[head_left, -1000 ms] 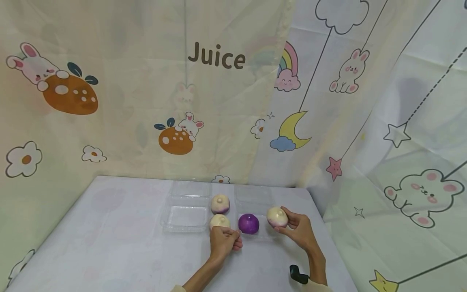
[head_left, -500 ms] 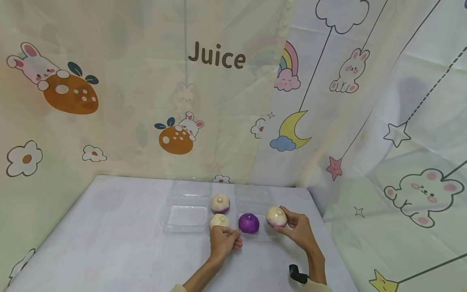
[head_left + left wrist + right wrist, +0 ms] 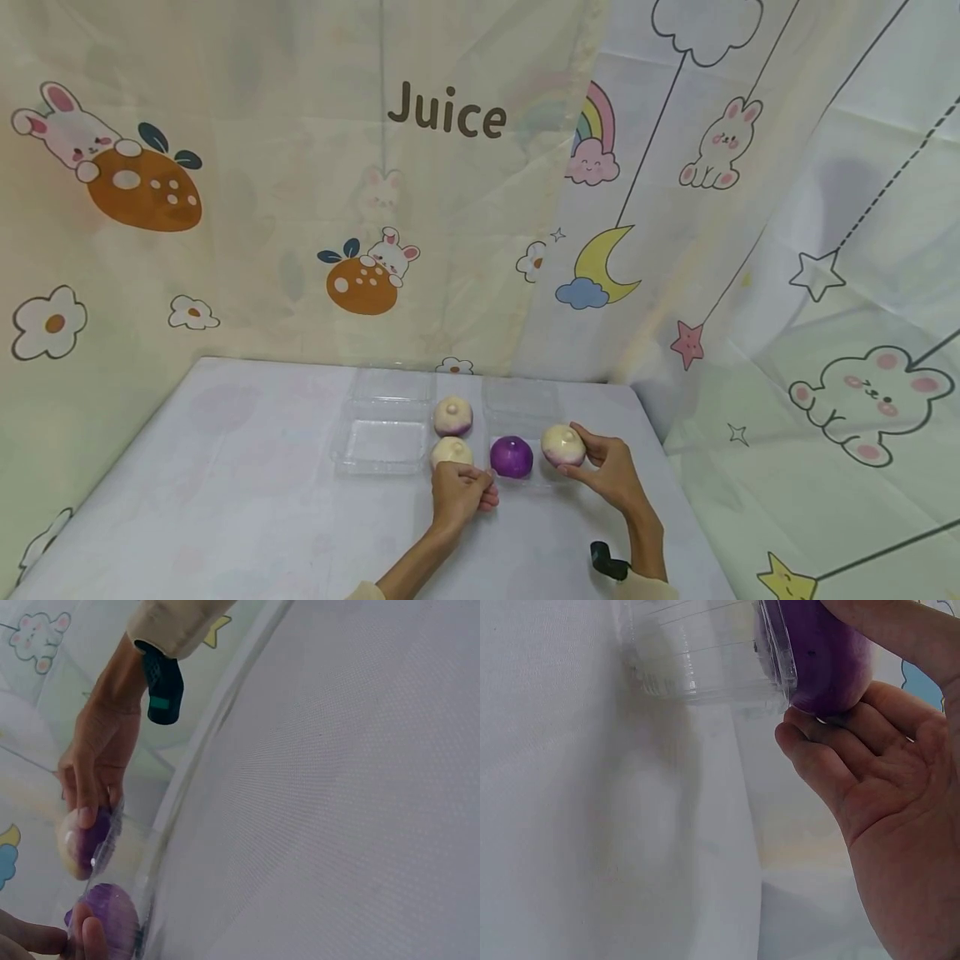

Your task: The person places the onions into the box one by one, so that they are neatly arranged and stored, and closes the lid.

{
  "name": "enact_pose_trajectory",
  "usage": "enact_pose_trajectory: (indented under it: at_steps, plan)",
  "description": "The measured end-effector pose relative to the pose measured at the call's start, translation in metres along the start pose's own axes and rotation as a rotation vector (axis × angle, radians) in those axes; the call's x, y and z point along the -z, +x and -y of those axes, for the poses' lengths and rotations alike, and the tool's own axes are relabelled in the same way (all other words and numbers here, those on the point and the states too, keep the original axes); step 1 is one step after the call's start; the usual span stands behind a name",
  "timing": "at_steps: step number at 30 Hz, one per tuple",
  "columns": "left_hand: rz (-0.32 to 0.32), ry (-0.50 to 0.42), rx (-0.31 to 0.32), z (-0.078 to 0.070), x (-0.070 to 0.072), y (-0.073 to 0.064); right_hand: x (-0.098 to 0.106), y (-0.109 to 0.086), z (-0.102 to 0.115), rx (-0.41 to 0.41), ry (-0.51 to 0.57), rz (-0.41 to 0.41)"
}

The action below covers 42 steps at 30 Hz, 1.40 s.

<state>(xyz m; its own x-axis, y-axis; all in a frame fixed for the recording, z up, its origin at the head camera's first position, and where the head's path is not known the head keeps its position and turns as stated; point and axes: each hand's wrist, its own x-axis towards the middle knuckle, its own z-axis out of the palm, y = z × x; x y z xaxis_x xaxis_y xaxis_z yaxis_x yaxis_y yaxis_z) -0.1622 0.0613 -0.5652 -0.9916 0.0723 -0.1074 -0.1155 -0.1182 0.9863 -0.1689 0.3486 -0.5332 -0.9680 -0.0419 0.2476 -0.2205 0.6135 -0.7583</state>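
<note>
My right hand (image 3: pixel 611 475) grips a cream-and-purple turnip (image 3: pixel 562 445) between thumb and fingers, above the right side of a clear plastic box (image 3: pixel 551 481). In the right wrist view, the purple underside of that turnip (image 3: pixel 832 664) overlaps the box wall (image 3: pixel 705 694). A deep purple round vegetable (image 3: pixel 512 457) sits in the left part of the same box. At the box's front left corner, my left hand (image 3: pixel 459 496) pinches the edge with thumb and fingertips; in the left wrist view its fingers (image 3: pixel 94 939) lie against the clear wall.
Two more cream-and-purple turnips, a rear one (image 3: pixel 453 416) and a front one (image 3: pixel 452 451) partly hidden by the left hand, stand between the boxes. A second clear box (image 3: pixel 386 471) with its lid raised lies to the left. A patterned curtain (image 3: pixel 262 208) hangs behind the white table (image 3: pixel 225 500).
My right hand has moved slightly left with the turnip, closer to the purple one. The left hand stays at the box corner.
</note>
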Motion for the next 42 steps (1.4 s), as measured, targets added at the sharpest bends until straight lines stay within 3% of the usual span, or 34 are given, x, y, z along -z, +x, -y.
enact_pose_trajectory:
  at_steps: [17,34,42]
  plan:
    - [0.001,-0.009,-0.015,0.000,0.000,0.000,-0.005,0.002,0.004,0.007,-0.047,0.015]
    - [0.010,-0.006,0.010,0.001,0.001,0.001,-0.008,0.007,0.019,0.003,-0.243,0.061]
    - [0.005,-0.015,-0.008,0.001,0.000,0.001,-0.010,0.009,0.023,0.053,-0.356,0.053]
